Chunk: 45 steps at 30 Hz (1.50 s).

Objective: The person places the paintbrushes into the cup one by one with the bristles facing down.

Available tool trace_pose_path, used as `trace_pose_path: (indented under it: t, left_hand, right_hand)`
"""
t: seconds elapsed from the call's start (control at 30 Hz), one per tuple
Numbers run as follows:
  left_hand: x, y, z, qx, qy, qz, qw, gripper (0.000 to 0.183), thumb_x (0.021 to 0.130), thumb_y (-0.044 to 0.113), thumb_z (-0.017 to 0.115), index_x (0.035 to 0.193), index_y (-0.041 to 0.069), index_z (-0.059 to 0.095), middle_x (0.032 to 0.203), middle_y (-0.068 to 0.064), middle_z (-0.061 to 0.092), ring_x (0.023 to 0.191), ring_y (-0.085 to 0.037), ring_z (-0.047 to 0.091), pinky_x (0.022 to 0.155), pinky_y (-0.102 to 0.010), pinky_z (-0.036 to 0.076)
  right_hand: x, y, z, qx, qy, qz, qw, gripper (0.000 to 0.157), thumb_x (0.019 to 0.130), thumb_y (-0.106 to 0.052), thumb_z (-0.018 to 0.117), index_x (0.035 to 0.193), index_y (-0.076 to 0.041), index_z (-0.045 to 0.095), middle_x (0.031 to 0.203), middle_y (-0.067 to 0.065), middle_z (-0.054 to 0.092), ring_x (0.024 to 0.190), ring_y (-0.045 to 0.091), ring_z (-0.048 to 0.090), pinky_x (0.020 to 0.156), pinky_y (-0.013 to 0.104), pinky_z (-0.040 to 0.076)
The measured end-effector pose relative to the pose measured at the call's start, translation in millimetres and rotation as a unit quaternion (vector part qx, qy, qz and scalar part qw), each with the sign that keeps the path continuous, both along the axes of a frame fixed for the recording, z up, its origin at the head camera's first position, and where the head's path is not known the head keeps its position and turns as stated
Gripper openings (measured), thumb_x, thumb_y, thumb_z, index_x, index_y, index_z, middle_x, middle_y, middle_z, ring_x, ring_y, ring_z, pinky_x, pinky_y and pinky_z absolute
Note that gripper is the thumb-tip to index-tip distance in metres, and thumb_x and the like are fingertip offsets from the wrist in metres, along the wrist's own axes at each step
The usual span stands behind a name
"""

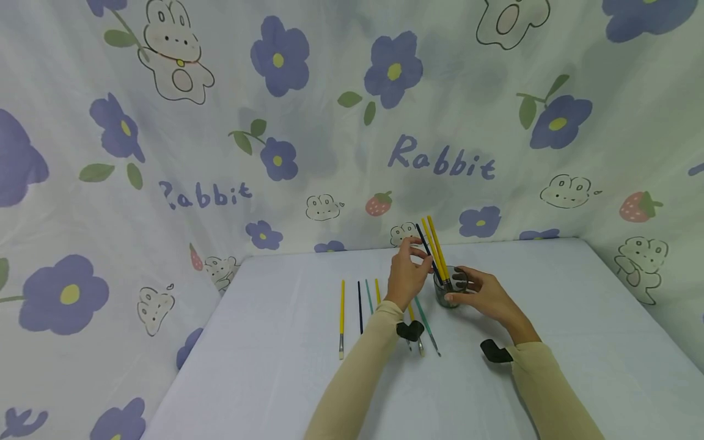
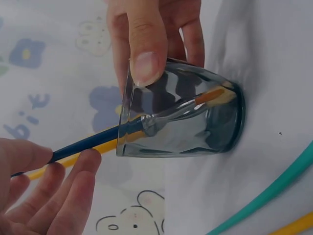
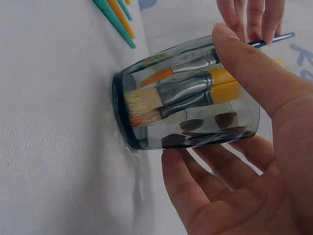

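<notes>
In the head view a clear, grey-tinted glass (image 1: 442, 297) stands near the back of the table, with several paintbrushes in it, bristles down. My right hand (image 1: 486, 297) holds it from the right, thumb on the near side and fingers curving behind. My left hand (image 2: 54, 193) pinches the upper handle of a dark blue paintbrush (image 2: 93, 141) between thumb and fingers. That brush's orange-tipped bristles are inside the glass. Two yellow paintbrushes (image 1: 437, 246) lean beside it, their pale bristles (image 3: 144, 100) close to the bottom in the right wrist view.
Left of the glass, loose brushes lie roughly side by side: a yellow brush (image 1: 342, 311), a dark brush (image 1: 360, 305) and a teal brush (image 1: 427, 325) among them. My left forearm covers some of them. A printed cloth (image 1: 330, 122) hangs behind the white table (image 1: 264, 354).
</notes>
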State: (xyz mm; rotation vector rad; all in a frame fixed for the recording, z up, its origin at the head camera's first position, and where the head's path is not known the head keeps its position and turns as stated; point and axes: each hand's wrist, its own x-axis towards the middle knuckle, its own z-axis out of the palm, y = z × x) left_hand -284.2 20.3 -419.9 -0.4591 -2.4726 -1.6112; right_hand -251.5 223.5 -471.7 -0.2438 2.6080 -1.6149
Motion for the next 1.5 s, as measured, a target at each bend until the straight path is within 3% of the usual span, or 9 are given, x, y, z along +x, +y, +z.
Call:
trace_pose_path:
  t: [0.47, 0.83, 1.13, 1.5]
  left_hand:
    - [0.0, -3, -1.8, 0.019, 0.011, -0.008, 0.9997, 0.039, 0.101, 0.017, 0.067, 0.138, 0.013, 0.056, 0.108, -0.009, 0.072, 0.084, -0.03, 0.079, 0.066, -0.024, 0.055]
    - [0.1, -13, 2.7, 0.013, 0.024, 0.007, 0.9996, 0.033, 0.101, 0.018, 0.067, 0.133, 0.016, 0.06, 0.108, -0.006, 0.073, 0.079, -0.014, 0.077, 0.064, -0.024, 0.054]
    - [2.1, -50, 6.5, 0.022, 0.03, 0.038, 0.9986, 0.026, 0.098, 0.018, 0.07, 0.123, 0.011, 0.067, 0.099, -0.009, 0.076, 0.073, -0.015, 0.076, 0.062, -0.024, 0.056]
    - [6.9, -110, 7.1, 0.015, 0.027, 0.123, 0.9919, 0.022, 0.095, 0.017, 0.073, 0.115, 0.009, 0.072, 0.093, -0.013, 0.076, 0.068, -0.018, 0.074, 0.061, -0.028, 0.056]
  right_hand:
    - [-0.4, 1, -1.7, 0.002, 0.001, 0.002, 1.0, 0.092, 0.088, -0.038, 0.083, 0.158, -0.001, 0.036, 0.156, 0.029, 0.047, 0.14, 0.053, 0.049, 0.11, 0.061, 0.048]
    - [0.9, 0, -0.3, 0.007, -0.007, -0.007, 1.0, 0.095, 0.087, -0.04, 0.083, 0.159, -0.002, 0.035, 0.157, 0.028, 0.045, 0.141, 0.052, 0.049, 0.111, 0.062, 0.046]
    - [1.8, 1, -0.7, 0.008, -0.009, -0.006, 1.0, 0.094, 0.087, -0.04, 0.083, 0.16, -0.004, 0.035, 0.157, 0.028, 0.045, 0.143, 0.051, 0.047, 0.113, 0.062, 0.044]
    - [0.6, 1, -1.9, 0.006, -0.009, -0.003, 1.0, 0.096, 0.086, -0.04, 0.084, 0.16, -0.004, 0.034, 0.157, 0.028, 0.045, 0.142, 0.053, 0.047, 0.113, 0.062, 0.044]
